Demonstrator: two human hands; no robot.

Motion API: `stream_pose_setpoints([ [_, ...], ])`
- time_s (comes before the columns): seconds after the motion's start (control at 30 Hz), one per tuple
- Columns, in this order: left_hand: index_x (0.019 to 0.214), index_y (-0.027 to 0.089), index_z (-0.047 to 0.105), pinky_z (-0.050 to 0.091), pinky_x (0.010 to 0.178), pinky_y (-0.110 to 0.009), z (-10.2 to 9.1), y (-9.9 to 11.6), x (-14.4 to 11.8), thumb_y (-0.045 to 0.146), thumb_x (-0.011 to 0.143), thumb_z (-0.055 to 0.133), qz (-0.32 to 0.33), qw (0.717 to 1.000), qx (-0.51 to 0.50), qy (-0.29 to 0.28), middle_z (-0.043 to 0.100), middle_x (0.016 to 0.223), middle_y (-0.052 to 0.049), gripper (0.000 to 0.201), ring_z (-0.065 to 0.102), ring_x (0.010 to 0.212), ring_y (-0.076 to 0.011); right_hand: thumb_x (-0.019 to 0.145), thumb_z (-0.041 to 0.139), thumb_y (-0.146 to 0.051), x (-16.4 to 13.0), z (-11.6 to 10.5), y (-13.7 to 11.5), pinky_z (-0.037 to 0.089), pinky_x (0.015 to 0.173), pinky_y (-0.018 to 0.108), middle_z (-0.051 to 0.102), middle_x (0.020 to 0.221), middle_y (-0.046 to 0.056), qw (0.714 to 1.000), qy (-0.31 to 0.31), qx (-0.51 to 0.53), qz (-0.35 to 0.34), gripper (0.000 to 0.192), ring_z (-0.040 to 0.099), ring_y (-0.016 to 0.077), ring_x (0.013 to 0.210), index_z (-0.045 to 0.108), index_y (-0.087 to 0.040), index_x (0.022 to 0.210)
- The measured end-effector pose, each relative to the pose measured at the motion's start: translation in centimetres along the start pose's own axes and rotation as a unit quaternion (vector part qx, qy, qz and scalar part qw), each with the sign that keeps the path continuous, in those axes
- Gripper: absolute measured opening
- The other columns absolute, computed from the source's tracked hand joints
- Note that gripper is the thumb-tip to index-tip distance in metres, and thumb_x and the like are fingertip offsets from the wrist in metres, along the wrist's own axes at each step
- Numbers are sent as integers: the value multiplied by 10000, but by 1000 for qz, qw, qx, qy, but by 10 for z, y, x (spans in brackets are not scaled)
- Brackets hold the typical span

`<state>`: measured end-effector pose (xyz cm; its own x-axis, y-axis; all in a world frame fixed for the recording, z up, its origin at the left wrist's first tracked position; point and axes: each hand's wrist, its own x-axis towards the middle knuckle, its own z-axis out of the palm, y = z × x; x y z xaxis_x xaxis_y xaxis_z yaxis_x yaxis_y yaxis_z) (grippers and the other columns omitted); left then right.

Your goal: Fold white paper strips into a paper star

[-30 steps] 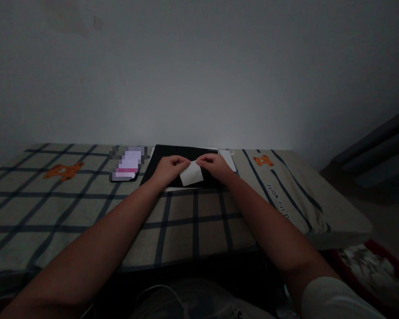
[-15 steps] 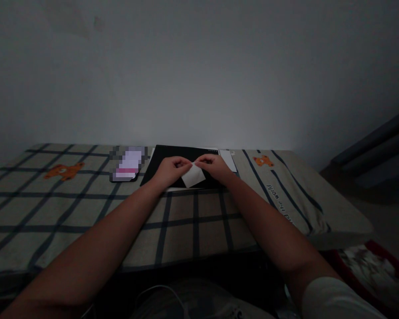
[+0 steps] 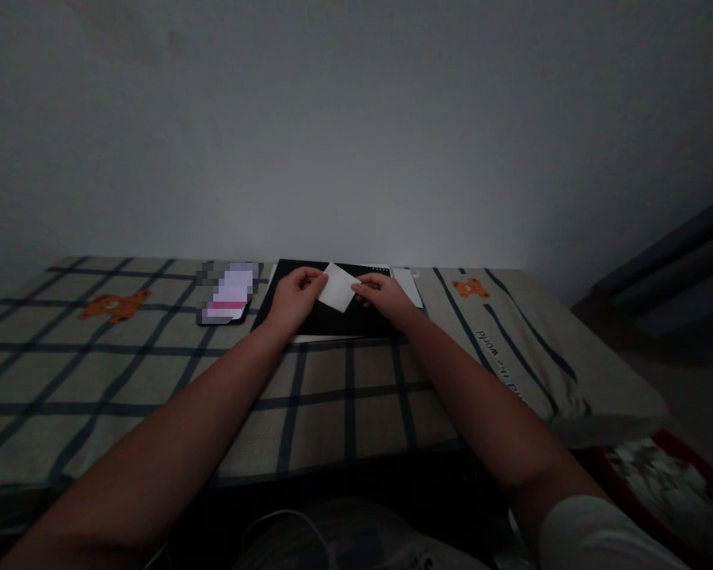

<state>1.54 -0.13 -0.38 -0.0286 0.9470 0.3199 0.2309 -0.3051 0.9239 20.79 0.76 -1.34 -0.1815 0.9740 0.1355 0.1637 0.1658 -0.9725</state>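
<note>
A small white square of paper is held up over a flat black sheet or folder, tilted like a diamond. My left hand pinches its left corner between thumb and finger. At the opposite corner, my right hand closes thumb and fingertips on the paper. Beneath the black sheet, the edges of something white show at the front and back. A separate white sheet pokes out beyond my right hand.
To the left lies a phone with a lit, blurred screen. A checked cloth with orange bear prints covers the table, which meets a grey wall. A white cable runs across my lap. At lower right stands a red-edged container.
The paper has turned and shifted upward. Its top corner was between both hands' fingertips, which were close together; now the hands are farther apart, at its left and right corners.
</note>
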Motion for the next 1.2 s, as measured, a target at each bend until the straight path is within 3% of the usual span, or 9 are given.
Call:
stream_pose_setpoints([
  [0.3,713,194,540,358,526,-232,4,-1,-1,309,664,637,-57,995,-9,-82,531,579,44,159,481,534,-117,699,657,-295,3,-2,-3,479,581,220,644,748,4,997,50,55,-20,184,577,101,660,614,-163,820],
  [0.53,914,168,672,443,647,-268,3,3,-3,387,670,682,-39,995,0,-92,675,802,-41,328,593,714,-164,709,651,-317,1,-3,-3,478,652,259,666,763,23,998,9,-17,-56,204,591,118,671,660,-152,827],
  [0.7,889,168,709,458,710,-296,0,6,-5,419,697,667,-26,991,52,-121,701,870,-68,319,615,790,-197,718,658,-349,0,-4,0,475,700,282,695,807,49,996,0,-41,-74,242,618,145,739,697,-152,851],
  [0.97,807,169,708,452,669,-286,0,8,-7,416,683,678,-30,989,73,-123,694,756,-46,277,607,705,-180,704,679,-369,-1,-4,-3,476,739,299,709,858,64,997,1,-45,-66,267,634,164,800,710,-163,871],
  [1.2,779,164,684,440,652,-273,0,4,-3,387,686,674,-29,996,59,-63,680,754,-35,242,588,673,-158,712,671,-348,2,-3,3,473,721,285,698,848,62,997,-10,-43,-61,276,622,143,755,688,-138,890],
])
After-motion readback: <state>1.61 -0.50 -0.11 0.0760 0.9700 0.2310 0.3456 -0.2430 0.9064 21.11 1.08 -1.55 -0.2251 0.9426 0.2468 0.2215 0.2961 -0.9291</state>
